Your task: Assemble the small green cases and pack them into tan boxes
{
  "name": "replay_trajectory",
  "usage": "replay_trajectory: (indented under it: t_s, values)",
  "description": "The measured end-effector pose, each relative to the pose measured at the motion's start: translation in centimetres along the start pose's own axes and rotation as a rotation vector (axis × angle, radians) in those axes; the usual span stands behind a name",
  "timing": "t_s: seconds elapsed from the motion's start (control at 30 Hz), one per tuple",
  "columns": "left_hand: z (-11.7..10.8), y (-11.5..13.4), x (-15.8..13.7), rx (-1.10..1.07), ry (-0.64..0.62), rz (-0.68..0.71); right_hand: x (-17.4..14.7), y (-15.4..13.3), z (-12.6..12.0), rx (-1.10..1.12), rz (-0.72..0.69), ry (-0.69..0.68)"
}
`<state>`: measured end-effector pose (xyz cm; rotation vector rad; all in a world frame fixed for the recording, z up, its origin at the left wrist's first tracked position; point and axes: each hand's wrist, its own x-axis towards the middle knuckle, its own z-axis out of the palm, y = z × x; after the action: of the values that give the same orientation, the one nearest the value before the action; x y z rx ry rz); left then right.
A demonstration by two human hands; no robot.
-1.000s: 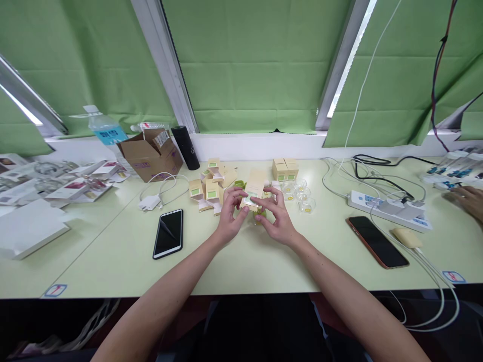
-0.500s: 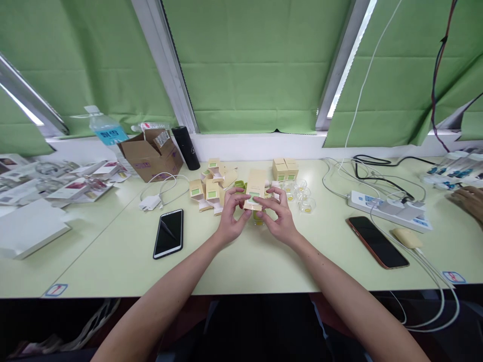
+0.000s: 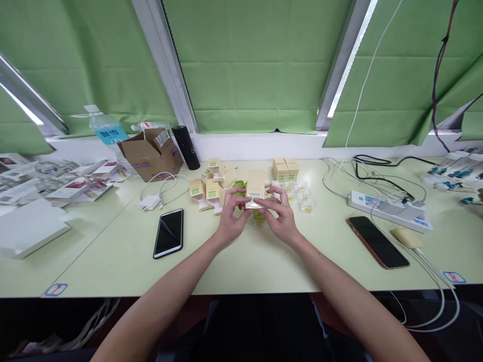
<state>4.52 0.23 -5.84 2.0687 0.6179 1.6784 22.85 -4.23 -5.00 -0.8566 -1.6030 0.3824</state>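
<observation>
A small kraft cardboard box (image 3: pixel 256 182) with a little window on it is held in front of me between both hands. My left hand (image 3: pixel 231 217) grips its left edge near the lower end, fingers bent and thumb below. At the right edge my right hand (image 3: pixel 279 218) pinches the same end with fingers and thumb. Just beneath the box a small green item (image 3: pixel 259 216) in a clear cup shows between my thumbs. To the left lie several flattened or part-folded kraft boxes (image 3: pixel 212 190). On the right several clear plastic cups (image 3: pixel 307 203) stand by two closed kraft boxes (image 3: pixel 286 170).
A phone (image 3: pixel 168 234) lies left of my arms, another phone (image 3: pixel 378 242) right. Behind are a brown carton (image 3: pixel 151 160) and a black cylinder (image 3: pixel 186 148). A power strip (image 3: pixel 390 211) with cables lies at right. White packages (image 3: pixel 71 188) are piled at far left.
The kraft box has tilted slightly in my hands, and its lower end now catches bright light. At the far right, another person's hand has mostly gone out of view.
</observation>
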Motion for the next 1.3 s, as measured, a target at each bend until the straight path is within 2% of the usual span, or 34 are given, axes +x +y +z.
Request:
replay_trajectory:
  t_s: [0.27, 0.53, 0.6, 0.73, 0.93, 1.07, 1.3]
  values:
    - [0.0, -0.2, 0.0, -0.008, 0.025, -0.052, 0.0, 0.3, 0.0, -0.041, 0.002, -0.016]
    - [-0.4, 1.3, 0.3, 0.07, -0.057, -0.024, -0.3, -0.2, 0.0, -0.048, -0.037, -0.077]
    - [-0.5, 1.4, 0.3, 0.057, -0.06, -0.025, -0.4, -0.3, 0.0, -0.105, -0.066, -0.091]
    - [-0.4, 0.8, 0.2, 0.056, 0.01, -0.064, -0.5, -0.1, 0.0, -0.31, -0.188, -0.134]
    - [-0.2, -0.1, 0.0, 0.036, 0.086, -0.202, -0.7, 0.0, 0.5, -0.497, -0.368, -0.253]
    - [-0.4, -0.1, 0.0, 0.032, 0.113, -0.222, -0.6, -0.2, 0.3, -0.539, -0.381, -0.318]
    - [-0.5, 0.0, 0.0, 0.018, 0.119, -0.28, -0.5, -0.7, -0.1, -0.511, -0.411, -0.294]
